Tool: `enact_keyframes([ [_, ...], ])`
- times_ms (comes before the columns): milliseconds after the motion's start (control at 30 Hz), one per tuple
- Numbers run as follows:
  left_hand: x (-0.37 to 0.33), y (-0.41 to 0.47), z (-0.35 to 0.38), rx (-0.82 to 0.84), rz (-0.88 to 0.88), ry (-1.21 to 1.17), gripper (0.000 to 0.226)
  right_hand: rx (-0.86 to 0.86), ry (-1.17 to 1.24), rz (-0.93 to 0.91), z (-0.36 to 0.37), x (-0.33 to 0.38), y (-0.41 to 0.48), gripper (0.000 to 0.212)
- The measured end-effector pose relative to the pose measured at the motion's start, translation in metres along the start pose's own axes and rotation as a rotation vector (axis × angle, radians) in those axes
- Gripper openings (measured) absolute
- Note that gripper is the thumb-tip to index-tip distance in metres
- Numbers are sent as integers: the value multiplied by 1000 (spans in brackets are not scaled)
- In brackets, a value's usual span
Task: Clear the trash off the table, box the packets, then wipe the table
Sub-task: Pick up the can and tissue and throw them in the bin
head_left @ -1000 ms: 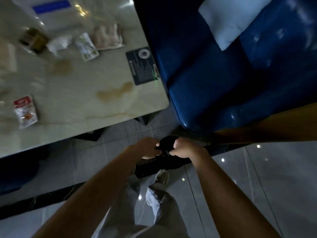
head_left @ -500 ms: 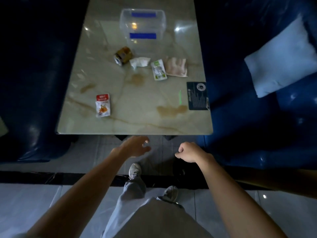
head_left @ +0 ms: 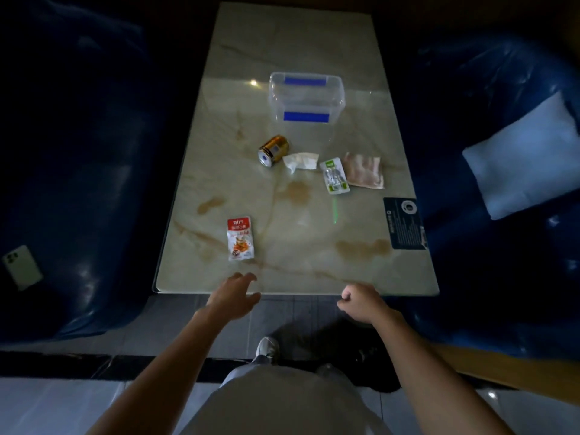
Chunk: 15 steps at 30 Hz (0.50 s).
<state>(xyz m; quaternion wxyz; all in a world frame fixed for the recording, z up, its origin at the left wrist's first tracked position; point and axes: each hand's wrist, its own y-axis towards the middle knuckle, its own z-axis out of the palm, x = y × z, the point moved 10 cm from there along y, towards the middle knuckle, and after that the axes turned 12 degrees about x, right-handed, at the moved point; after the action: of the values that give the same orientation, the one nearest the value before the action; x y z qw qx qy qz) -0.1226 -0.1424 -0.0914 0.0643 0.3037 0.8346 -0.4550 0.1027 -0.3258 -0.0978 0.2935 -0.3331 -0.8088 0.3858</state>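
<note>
A marble table (head_left: 295,240) carries a red snack packet (head_left: 240,238) near its front left. Farther back lie a gold can (head_left: 273,150) on its side, a crumpled tissue (head_left: 300,161), a green-and-white packet (head_left: 334,175) and a pale pink packet (head_left: 364,169). A clear plastic box (head_left: 307,97) with blue clips stands behind them. My left hand (head_left: 235,296) hovers at the table's front edge, fingers apart, just below the red packet. My right hand (head_left: 364,304) is a loose fist off the front edge, holding nothing.
Brownish spill stains (head_left: 361,248) mark the tabletop. A dark card (head_left: 405,222) lies at the right edge. Blue sofas flank the table; a phone (head_left: 22,266) rests on the left one, a white cushion (head_left: 530,158) on the right. A dark bag (head_left: 354,350) sits on the floor.
My hands let go of the dark object on the floor and rose to the table's front edge. My view swung from the floor to centre on the table.
</note>
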Motion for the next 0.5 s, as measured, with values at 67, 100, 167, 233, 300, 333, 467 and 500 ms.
enact_keyframes([
  [67, 4, 3, 3, 26, 1, -2, 48, -5, 13, 22, 0, 3, 1, 24],
  [100, 5, 4, 4, 41, 3, -4, 47, -4, 17, 28, 0, 5, 2, 27],
  [167, 4, 7, 5, 70, 11, 4, 46, 5, 19, 34, -2, 9, 3, 29],
  [233, 2, 11, 4, 95, 15, -1, 45, 24, 21, 40, -5, 11, 5, 30],
  [300, 1, 17, 0, 109, 13, -2, 43, 47, 28, 50, -9, 12, 10, 31],
  [333, 0, 20, -2, 114, 15, 4, 43, 61, 25, 51, -11, 13, 12, 32],
  [467, -4, 32, -7, 164, 1, 27, 43, 103, 8, 34, -21, 21, 25, 36],
  [500, -4, 35, -8, 174, -7, 26, 44, 109, -4, 25, -23, 23, 28, 36],
])
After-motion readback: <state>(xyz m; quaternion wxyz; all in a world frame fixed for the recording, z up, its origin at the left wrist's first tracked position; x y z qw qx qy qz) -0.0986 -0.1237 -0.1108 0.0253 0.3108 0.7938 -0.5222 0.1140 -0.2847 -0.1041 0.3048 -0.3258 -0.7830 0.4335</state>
